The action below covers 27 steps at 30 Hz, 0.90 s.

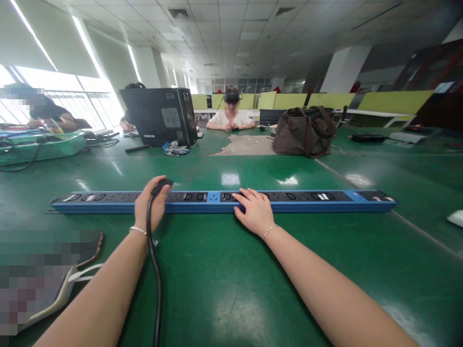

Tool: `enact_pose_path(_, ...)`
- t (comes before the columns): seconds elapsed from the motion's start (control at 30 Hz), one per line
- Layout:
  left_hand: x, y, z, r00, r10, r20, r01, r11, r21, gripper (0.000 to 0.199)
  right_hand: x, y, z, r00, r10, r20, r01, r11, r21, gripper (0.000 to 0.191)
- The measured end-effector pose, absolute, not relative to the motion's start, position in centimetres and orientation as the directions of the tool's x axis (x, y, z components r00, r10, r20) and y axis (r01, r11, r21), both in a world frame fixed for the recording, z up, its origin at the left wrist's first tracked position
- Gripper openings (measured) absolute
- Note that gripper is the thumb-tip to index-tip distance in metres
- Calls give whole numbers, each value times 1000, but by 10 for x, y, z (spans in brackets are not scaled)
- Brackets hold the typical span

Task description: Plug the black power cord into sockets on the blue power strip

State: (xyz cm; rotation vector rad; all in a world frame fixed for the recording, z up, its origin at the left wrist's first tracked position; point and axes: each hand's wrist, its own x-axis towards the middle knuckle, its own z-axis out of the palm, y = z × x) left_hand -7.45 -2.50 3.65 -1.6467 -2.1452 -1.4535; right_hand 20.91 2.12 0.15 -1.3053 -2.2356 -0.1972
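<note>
A long blue power strip [213, 207] with black sockets lies across the green table. Closed around a black plug [161, 185], my left hand [150, 205] is over the strip's left half, and the plug's thick black cable [156, 274] hangs down toward the bottom of the view. My right hand [255, 209] rests on the strip just right of its middle, fingers spread over the sockets. It holds nothing that I can see.
Beyond the strip stand a black computer case [159, 115], gloves [175, 148] and a brown bag [304, 132]. A green basket [54, 147] sits at the left. A person [231, 113] faces me across the green table [217, 270]; others sit at the left.
</note>
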Motion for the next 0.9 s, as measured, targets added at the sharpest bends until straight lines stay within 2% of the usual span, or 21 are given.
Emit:
enact_pose_path(0.1,-50,-18,29,-216,840,498,812,-129,569,39,209,21,1,-381,763,523,844,518,-140,38)
enact_pose_path(0.2,-23,-11,24,-68,853,517,832,-238,501,38,208,22,0,-384,761,523,841,522,-143,38)
enact_pose_path(0.4,-1,-5,20,-2,845,534,870,-262,418,39,207,22,0,-367,764,531,842,515,-160,39)
enact_pose_path(0.63,4,-2,18,-16,860,511,934,-169,314,39,207,22,0,-363,762,536,838,518,-169,38)
enact_pose_path(0.9,6,0,19,121,865,488,961,-225,161,37,207,21,1,-370,771,518,839,516,-169,38)
